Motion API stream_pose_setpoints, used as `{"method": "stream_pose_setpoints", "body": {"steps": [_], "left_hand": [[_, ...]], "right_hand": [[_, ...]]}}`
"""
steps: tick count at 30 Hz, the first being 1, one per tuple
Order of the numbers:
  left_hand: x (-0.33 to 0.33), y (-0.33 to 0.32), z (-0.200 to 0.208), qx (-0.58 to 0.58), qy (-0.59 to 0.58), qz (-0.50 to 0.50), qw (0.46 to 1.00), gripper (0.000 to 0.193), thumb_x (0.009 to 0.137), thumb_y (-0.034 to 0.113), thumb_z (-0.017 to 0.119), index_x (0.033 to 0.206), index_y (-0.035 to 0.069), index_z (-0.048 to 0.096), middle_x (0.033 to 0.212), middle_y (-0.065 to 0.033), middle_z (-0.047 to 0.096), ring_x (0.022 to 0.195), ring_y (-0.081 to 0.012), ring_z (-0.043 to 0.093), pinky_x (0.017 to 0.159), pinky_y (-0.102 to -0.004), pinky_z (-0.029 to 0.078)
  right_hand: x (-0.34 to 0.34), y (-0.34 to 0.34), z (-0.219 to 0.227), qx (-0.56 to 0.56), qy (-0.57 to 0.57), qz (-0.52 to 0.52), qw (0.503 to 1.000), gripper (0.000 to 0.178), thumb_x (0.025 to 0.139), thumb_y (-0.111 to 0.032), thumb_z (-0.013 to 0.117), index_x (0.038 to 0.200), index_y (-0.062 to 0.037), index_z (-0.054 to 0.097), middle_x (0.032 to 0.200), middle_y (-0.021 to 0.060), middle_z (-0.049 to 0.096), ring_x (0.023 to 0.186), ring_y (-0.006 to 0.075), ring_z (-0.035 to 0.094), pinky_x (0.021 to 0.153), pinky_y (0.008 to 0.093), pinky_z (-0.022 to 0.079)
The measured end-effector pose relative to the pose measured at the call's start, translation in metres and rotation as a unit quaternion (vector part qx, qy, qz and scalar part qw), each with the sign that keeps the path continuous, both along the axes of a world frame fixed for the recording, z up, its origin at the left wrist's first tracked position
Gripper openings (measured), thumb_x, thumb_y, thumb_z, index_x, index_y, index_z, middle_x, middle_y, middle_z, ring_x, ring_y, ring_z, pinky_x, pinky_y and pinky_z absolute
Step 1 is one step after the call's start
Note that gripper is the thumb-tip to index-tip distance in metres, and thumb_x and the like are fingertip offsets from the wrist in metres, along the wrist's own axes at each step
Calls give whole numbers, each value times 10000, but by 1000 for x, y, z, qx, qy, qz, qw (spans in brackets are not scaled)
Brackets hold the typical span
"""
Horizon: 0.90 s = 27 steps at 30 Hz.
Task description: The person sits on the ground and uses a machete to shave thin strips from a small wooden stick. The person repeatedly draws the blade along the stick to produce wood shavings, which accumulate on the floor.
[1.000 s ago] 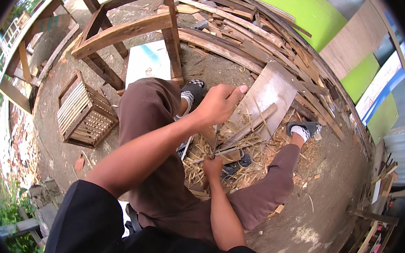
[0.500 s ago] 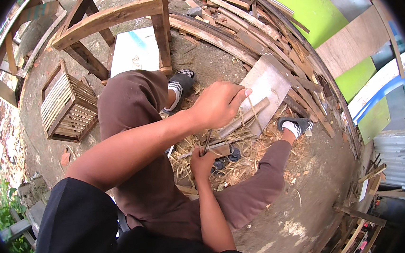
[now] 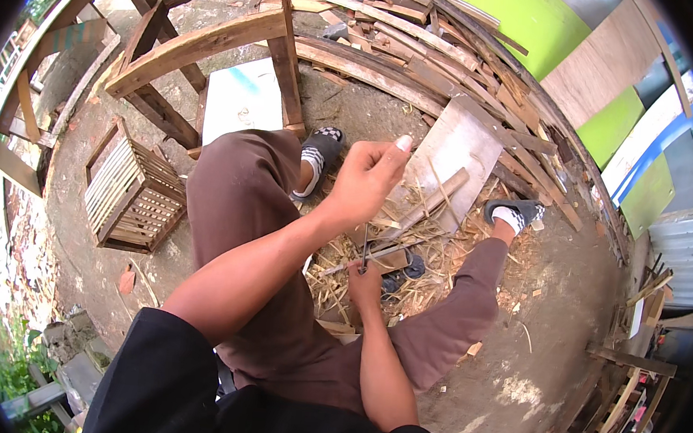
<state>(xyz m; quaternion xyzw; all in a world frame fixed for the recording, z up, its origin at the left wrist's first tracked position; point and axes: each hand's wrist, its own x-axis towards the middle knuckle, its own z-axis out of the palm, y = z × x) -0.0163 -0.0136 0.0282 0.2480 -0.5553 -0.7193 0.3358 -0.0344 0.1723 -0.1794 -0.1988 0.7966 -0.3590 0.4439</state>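
Note:
My left hand (image 3: 368,179) is raised in front of my bent left knee, fingers curled in and thumb on top. Whatever it may hold is hidden from this side. Lower down, between my legs, my right hand (image 3: 364,284) is closed round a thin dark narrow piece (image 3: 364,246). That piece points up toward the underside of my left hand; I cannot tell if it is a blade or a strip. Beside the right hand lies a short wood block (image 3: 393,259). Pale shavings and thin strips (image 3: 441,252) litter the ground under both hands.
A flat pale board (image 3: 472,149) with a wood stick (image 3: 437,198) on it lies ahead. Behind it is a long pile of planks (image 3: 390,77). To the left stand a wooden frame (image 3: 206,41) and a slatted crate (image 3: 135,192). More scrap wood (image 3: 632,365) leans at right.
The whole view has shifted slightly. My left hand has drawn back to the left, away from the board, its thumb now pointing more upward. The right hand keeps its grip on the thin dark piece.

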Motion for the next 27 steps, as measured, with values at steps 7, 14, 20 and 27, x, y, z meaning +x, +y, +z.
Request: {"method": "stream_pose_setpoints", "body": {"steps": [7,14,20,27], "left_hand": [[21,-1,-28,-3,4,80,997,550,1068,354,505,598,82,413,562,68,361,513,-42,278,465,-277,217],[34,-4,-17,27,73,109,991,551,1070,336,503,593,105,351,548,58,305,471,-66,267,444,-290,209],[26,-6,-16,13,94,95,991,544,1069,320,475,587,115,332,483,28,319,423,-87,272,455,-283,225],[24,-14,-20,16,152,110,982,547,1074,268,471,577,89,332,518,38,297,462,-72,270,459,-282,205]], "right_hand": [[19,-12,67,-206,66,148,965,601,1053,-260,497,1592,-138,259,1482,245,477,1224,422,592,956,432,479],[35,-13,91,-270,58,134,952,577,1073,-191,431,1609,-147,219,670,76,530,593,163,507,613,335,474],[34,-9,92,-333,58,92,937,526,1079,-157,367,1598,-161,279,657,33,475,576,117,470,575,294,443],[45,-13,-9,-228,87,58,968,502,1084,-168,350,1582,-228,329,676,47,510,560,108,485,567,280,452]]}}
